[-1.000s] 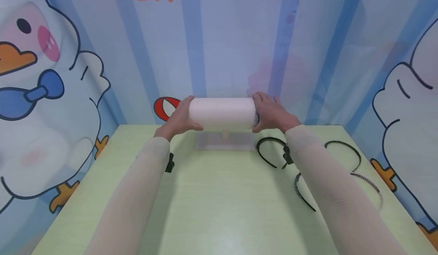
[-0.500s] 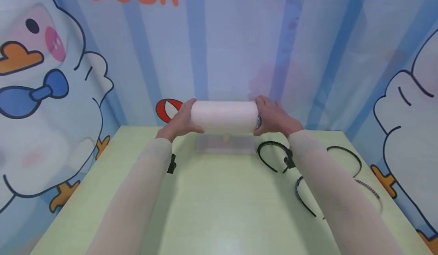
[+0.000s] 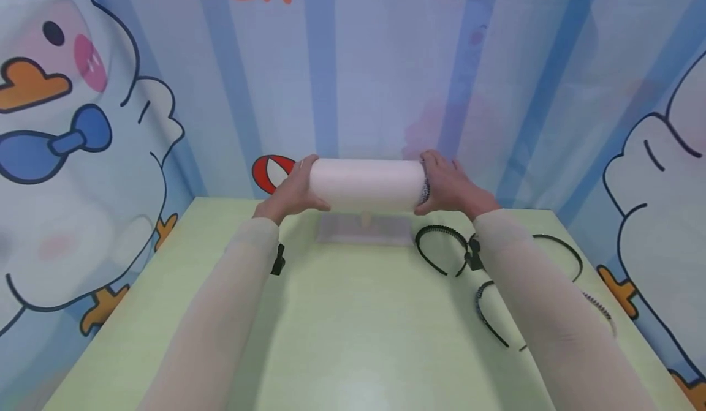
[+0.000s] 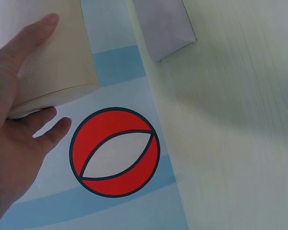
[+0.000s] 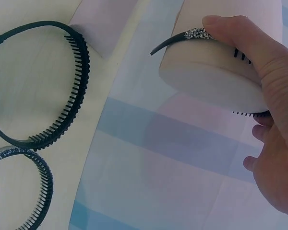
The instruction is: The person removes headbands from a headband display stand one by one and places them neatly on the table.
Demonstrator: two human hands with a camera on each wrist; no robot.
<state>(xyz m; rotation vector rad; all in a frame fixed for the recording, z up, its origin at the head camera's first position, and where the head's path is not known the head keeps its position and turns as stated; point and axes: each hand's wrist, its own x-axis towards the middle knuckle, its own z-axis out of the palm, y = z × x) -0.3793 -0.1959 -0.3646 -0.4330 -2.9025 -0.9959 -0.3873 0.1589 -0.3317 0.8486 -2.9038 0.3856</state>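
Observation:
A thick white cylinder [image 3: 366, 184] lies level on a short post over a pale rectangular base [image 3: 364, 230], like a headband display stand. My left hand [image 3: 295, 190] grips its left end, the thumb along the near side in the left wrist view. At the right end, my right hand [image 3: 449, 184] holds a black toothed headband [image 5: 177, 42] studded with clear rhinestones. In the right wrist view the band curves round the cylinder near its rim, one tip sticking out past the side. The thumb presses the rhinestone part, and the fingers are behind, partly hidden.
On the table [image 3: 353, 325], right of the base, lies a black toothed headband [image 3: 441, 228]. Several more headbands lie around the right forearm, including a dark one [image 3: 482, 313] and a thin black one [image 3: 568, 248]. A printed duck curtain [image 3: 380, 68] hangs behind the table.
My right hand has shifted slightly right with the headband, so a little more of the white cylinder shows between the hands. The left hand keeps its grip on the left end.

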